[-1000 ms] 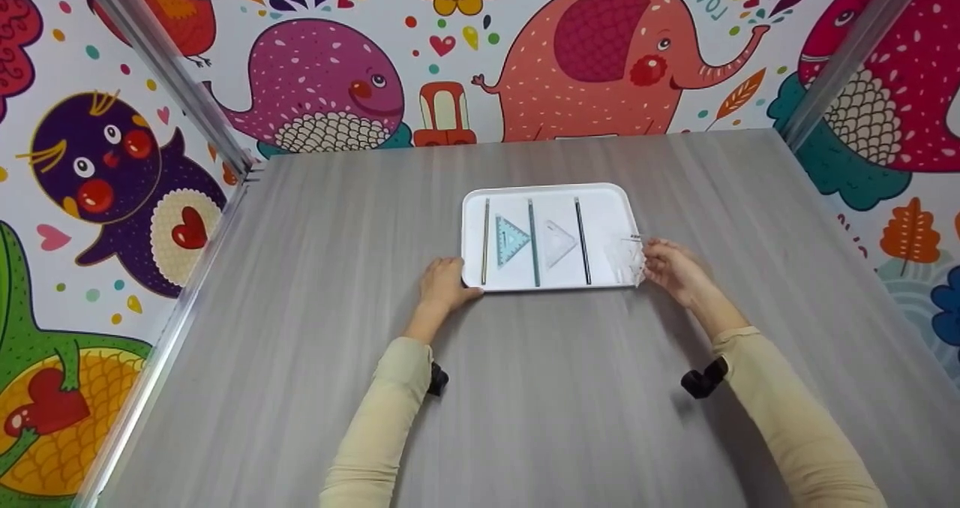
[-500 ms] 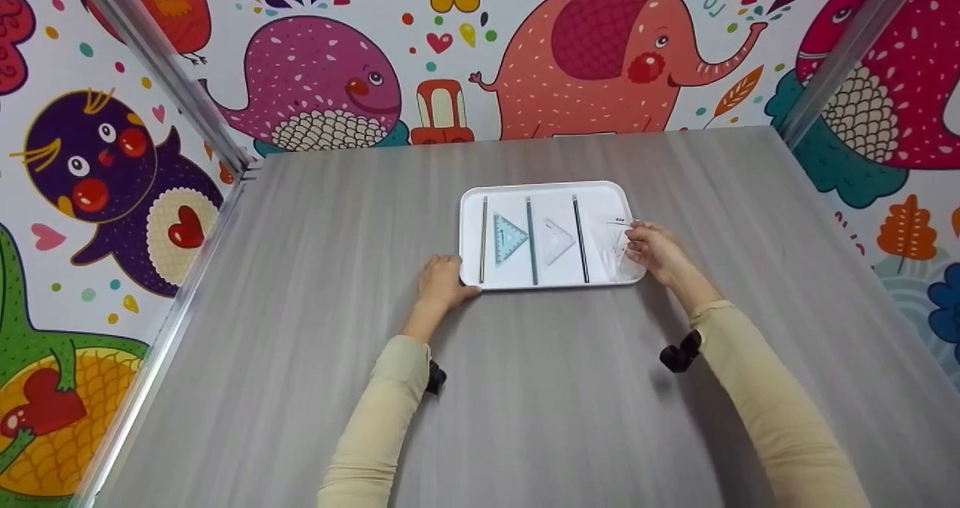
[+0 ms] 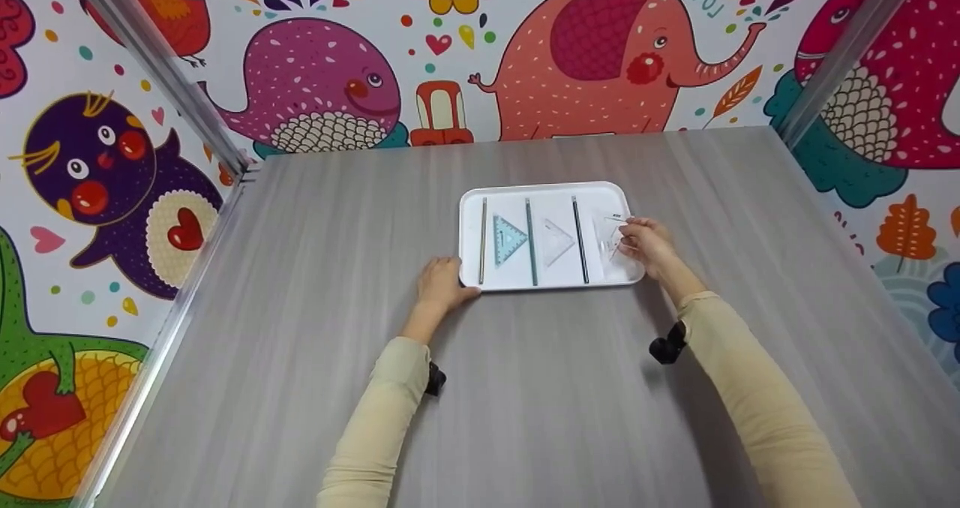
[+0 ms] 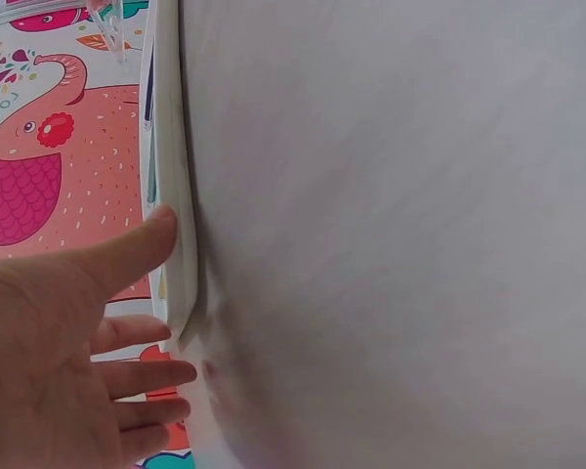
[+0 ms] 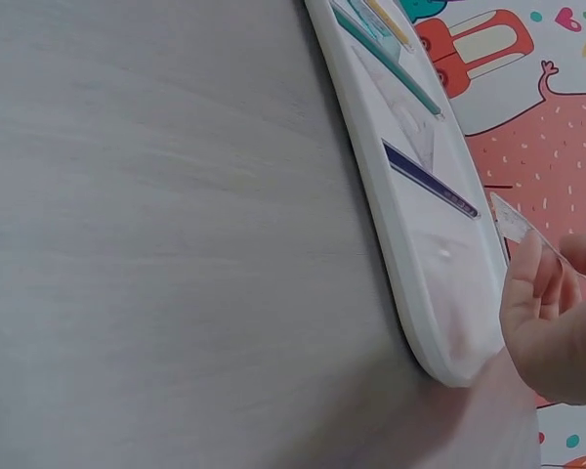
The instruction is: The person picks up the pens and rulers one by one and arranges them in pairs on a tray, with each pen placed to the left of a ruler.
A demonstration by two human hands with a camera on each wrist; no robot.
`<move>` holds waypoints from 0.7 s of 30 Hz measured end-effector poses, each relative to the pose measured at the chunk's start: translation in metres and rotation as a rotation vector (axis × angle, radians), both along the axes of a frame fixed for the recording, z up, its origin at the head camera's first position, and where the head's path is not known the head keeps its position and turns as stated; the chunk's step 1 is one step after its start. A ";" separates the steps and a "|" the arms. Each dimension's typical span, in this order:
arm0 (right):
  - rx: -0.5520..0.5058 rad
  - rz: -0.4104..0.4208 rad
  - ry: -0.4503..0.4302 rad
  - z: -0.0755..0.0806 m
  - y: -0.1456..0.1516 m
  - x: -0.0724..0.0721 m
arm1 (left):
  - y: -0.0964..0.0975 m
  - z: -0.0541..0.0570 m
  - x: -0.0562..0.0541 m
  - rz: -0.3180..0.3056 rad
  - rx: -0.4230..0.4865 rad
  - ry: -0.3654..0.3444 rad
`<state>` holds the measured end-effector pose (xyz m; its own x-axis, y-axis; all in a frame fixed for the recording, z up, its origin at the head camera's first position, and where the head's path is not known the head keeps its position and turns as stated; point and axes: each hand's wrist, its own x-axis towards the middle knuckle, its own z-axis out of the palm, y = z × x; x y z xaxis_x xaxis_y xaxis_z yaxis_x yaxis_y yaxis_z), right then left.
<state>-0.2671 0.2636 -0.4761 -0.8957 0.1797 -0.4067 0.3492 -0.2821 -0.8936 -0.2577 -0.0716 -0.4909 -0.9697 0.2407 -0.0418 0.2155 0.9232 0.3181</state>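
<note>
A white tray [image 3: 544, 187] lies on the table. My left hand [image 3: 441, 283] rests against its near left corner; in the left wrist view the thumb lies on the rim and the other fingers extend fairly straight. Over the tray's right end, my right hand [image 3: 654, 247] pinches a clear set square [image 5: 511, 219], whose far corner points toward the tray. From left to right the tray bears a brownish pencil [image 3: 482, 240], a light blue set square [image 3: 508, 241], a teal pencil [image 3: 532, 244], another clear set square [image 3: 557, 244] and a dark pencil [image 3: 581, 241].
The grey wood-grain table [image 3: 480, 403] spreads around the tray on all sides. Behind it stands a wall printed with cartoon animals [image 3: 592, 80]. Metal posts [image 3: 161, 73] rise at the back corners.
My right hand has moved left from the tray's right edge, carrying the clear set square farther in over the tray. The left hand stays at the corner.
</note>
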 end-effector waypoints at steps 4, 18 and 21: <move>-0.002 -0.004 0.004 -0.004 -0.002 -0.001 | 0.000 -0.001 0.000 0.002 -0.005 0.002; 0.148 -0.089 0.024 -0.012 -0.014 -0.019 | -0.001 -0.001 0.000 -0.003 -0.019 0.000; 0.188 -0.095 0.019 -0.015 -0.016 -0.020 | -0.001 -0.001 -0.001 -0.004 -0.024 0.010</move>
<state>-0.2869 0.2474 -0.4908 -0.8784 0.3345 -0.3415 0.3118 -0.1405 -0.9397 -0.2583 -0.0723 -0.4924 -0.9692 0.2434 -0.0376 0.2221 0.9297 0.2939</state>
